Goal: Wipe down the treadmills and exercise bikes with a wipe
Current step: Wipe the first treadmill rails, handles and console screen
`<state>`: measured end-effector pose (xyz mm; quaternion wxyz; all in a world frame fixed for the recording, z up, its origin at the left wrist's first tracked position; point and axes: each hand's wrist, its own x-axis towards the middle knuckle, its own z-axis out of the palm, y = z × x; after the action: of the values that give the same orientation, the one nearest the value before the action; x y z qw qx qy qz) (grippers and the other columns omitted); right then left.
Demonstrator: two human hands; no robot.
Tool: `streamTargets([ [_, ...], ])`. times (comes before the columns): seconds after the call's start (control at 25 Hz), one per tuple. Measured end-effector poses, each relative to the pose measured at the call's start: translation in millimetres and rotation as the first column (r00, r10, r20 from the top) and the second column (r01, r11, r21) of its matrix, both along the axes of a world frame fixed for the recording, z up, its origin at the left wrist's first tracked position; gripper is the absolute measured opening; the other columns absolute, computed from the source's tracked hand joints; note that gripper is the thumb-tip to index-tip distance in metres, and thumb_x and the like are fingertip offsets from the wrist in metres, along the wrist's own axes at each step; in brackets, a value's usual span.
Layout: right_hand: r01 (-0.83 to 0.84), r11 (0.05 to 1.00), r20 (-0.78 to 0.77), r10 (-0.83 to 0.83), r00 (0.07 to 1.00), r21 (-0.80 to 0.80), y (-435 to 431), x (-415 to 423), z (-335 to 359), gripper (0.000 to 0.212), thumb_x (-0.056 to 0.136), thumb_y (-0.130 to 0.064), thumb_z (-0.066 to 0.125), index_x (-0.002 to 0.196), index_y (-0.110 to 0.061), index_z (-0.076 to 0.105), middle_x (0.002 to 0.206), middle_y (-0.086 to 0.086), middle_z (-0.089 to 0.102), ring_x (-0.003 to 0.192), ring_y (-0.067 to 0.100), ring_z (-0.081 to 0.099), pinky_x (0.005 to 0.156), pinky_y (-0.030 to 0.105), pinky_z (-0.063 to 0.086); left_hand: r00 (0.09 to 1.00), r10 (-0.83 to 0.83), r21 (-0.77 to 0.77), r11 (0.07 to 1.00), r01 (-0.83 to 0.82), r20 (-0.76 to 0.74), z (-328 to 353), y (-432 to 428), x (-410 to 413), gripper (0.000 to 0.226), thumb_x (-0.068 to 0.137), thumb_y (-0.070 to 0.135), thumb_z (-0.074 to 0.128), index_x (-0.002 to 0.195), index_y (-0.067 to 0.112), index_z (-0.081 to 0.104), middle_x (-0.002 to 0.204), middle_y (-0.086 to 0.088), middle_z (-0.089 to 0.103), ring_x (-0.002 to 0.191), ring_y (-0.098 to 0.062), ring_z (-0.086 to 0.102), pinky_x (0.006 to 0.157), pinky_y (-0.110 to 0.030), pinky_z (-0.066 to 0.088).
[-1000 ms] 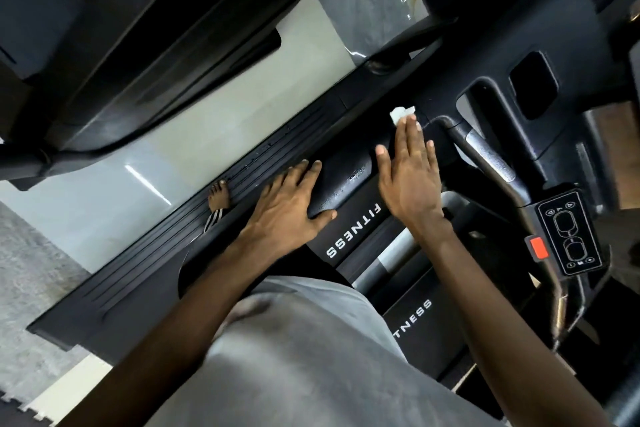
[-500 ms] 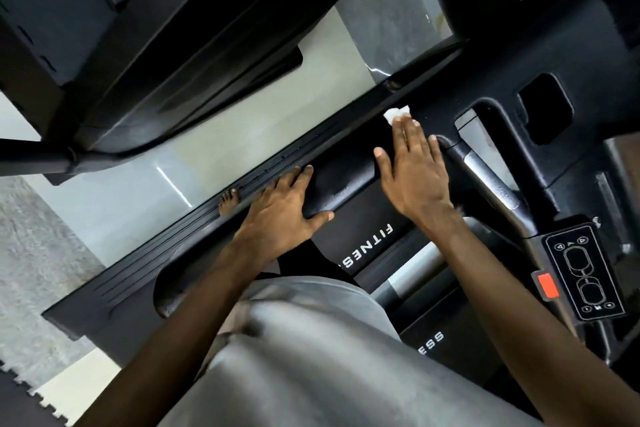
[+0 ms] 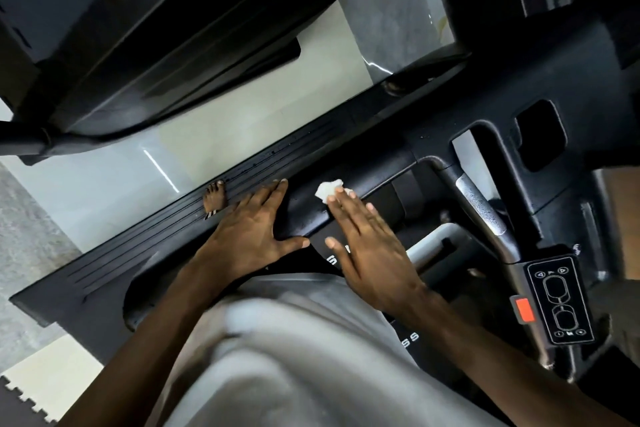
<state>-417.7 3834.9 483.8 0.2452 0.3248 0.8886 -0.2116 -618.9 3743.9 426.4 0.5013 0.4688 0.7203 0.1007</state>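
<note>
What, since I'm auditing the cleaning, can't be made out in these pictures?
Head view only:
- Small white crumpled wipe: mostly hidden under the flat right hand.
- White lettering on the black treadmill: partly covered by that hand and the blurred grey shirt.
- Black control panel: symbols too small to read.

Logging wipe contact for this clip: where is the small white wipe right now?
Head view, centre: the small white crumpled wipe sits on the black treadmill rail, pinned under the fingers of the right hand, beside the left hand.
</note>
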Motion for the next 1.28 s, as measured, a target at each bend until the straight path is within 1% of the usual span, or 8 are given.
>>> streamTargets([
  [0.2,-0.031,0.984,0.102,0.012,0.995,0.178,40.1,-26.6,-10.0,0.062,0.104,-0.049,0.022,0.157,-0.016,0.028,0.164,-0.001,0.025,0.151,0.011,0.020,0.124,0.039,0.013,1.000,0.004,0.005,1.000,-0.004,-0.023,-1.9,4.5,0.4,0.109,0.080,0.073,0.062,0.161,0.024,0.007,0.167,0.002,0.011,0.152,-0.024,0.007,0.119,-0.033,-0.005],
  [0.48,-0.145,0.986,0.432,0.168,0.886,-0.085,118.3,-100.5,-69.0,0.063,0.102,-0.052,0.010,0.149,-0.024,0.042,0.157,-0.001,0.038,0.148,0.015,0.028,0.122,0.047,0.003,1.000,-0.012,0.022,1.000,0.012,-0.014,-11.7,3.5,-0.4,0.112,0.078,0.078,0.058,0.161,0.023,0.008,0.166,0.000,0.016,0.153,-0.026,0.011,0.120,-0.035,-0.005],
  [0.68,-0.122,0.990,0.635,0.052,0.771,0.067,153.5,-112.3,-64.9,0.062,0.106,-0.041,0.009,0.146,-0.014,0.047,0.151,0.011,0.046,0.142,0.026,0.039,0.122,0.048,0.008,1.000,0.001,0.044,0.999,-0.001,0.006,-7.8,3.9,-2.4,0.111,0.078,0.076,0.062,0.161,0.024,0.010,0.166,0.001,0.018,0.152,-0.024,0.016,0.121,-0.035,-0.003],
  [0.8,-0.072,0.965,0.444,-0.049,0.894,0.252,136.7,-94.4,-48.2,0.053,0.107,-0.038,0.022,0.133,-0.009,0.058,0.139,0.013,0.057,0.132,0.026,0.050,0.120,0.042,0.019,1.000,-0.002,0.075,0.997,0.002,-0.005,-9.0,3.3,-3.4,0.110,0.077,0.075,0.064,0.161,0.023,0.014,0.165,0.001,0.022,0.150,-0.021,0.022,0.118,-0.030,0.002],
  [0.92,0.199,0.918,0.077,-0.239,0.968,0.343,103.9,-51.3,-36.7,0.048,0.105,-0.033,0.033,0.140,-0.007,0.052,0.147,0.010,0.050,0.139,0.024,0.043,0.119,0.039,0.026,1.000,0.002,0.070,0.998,-0.003,0.021,-8.7,2.9,-5.3,0.109,0.077,0.072,0.066,0.161,0.025,0.014,0.165,0.002,0.022,0.149,-0.018,0.023,0.118,-0.030,0.009],
  [1.04,0.413,0.853,-0.197,-0.366,0.909,0.319,60.5,-16.8,-36.4,0.049,0.106,-0.029,0.033,0.149,-0.007,0.043,0.156,0.009,0.039,0.147,0.022,0.031,0.121,0.038,0.026,0.999,-0.005,0.113,0.994,0.000,0.038,-11.2,-2.4,-0.4,0.106,0.079,0.071,0.065,0.160,0.027,0.014,0.164,0.000,0.023,0.149,-0.020,0.026,0.120,-0.036,0.018],
  [1.16,0.601,0.777,-0.408,-0.495,0.767,0.187,20.9,-13.9,-41.4,0.046,0.106,-0.027,0.035,0.147,-0.008,0.046,0.155,0.008,0.041,0.147,0.020,0.032,0.120,0.036,0.029,0.998,-0.021,0.123,0.992,0.013,0.065,-14.6,-5.2,-0.8,0.111,0.073,0.079,0.057,0.160,0.026,0.015,0.165,-0.001,0.022,0.150,-0.021,0.027,0.121,-0.041,0.026],
  [1.28,0.581,0.801,-0.474,-0.460,0.751,0.142,-29.4,-20.2,-41.1,0.043,0.106,-0.027,0.038,0.143,-0.010,0.053,0.150,0.006,0.048,0.143,0.017,0.040,0.117,0.038,0.035,0.994,-0.077,0.074,0.995,0.071,0.081,-15.4,-11.9,-11.2,0.113,0.074,0.075,0.064,0.160,0.027,0.010,0.167,0.003,0.016,0.152,-0.017,0.019,0.122,-0.045,0.024],
])
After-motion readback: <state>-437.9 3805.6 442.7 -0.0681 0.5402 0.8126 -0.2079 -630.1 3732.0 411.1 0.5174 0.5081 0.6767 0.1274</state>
